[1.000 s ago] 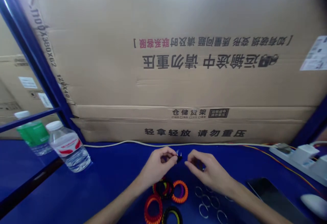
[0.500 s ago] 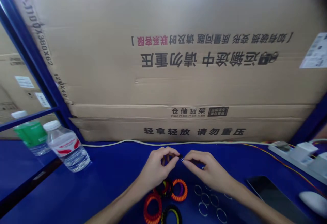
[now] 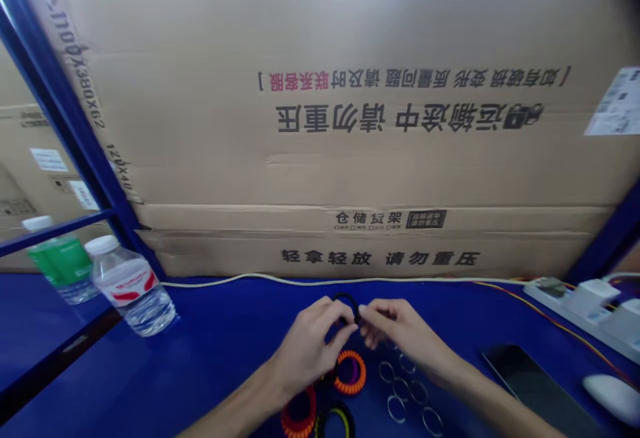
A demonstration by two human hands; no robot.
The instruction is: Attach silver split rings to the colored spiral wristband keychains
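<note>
Behind a smooth blue tabletop [image 3: 215, 338], a large brown cardboard box [image 3: 370, 178] is seen. Over the tabletop, a thin black ring [image 3: 351, 299] is pinched at its near edge by the left hand [image 3: 313, 338]. Fingertips of the right hand [image 3: 400, 333] are placed at that same edge; whether it is gripped there cannot be told. Two-handed fingertip work on the ring is apparently under way; a steady left pinch and precise right-hand placement would be called for next.
</note>
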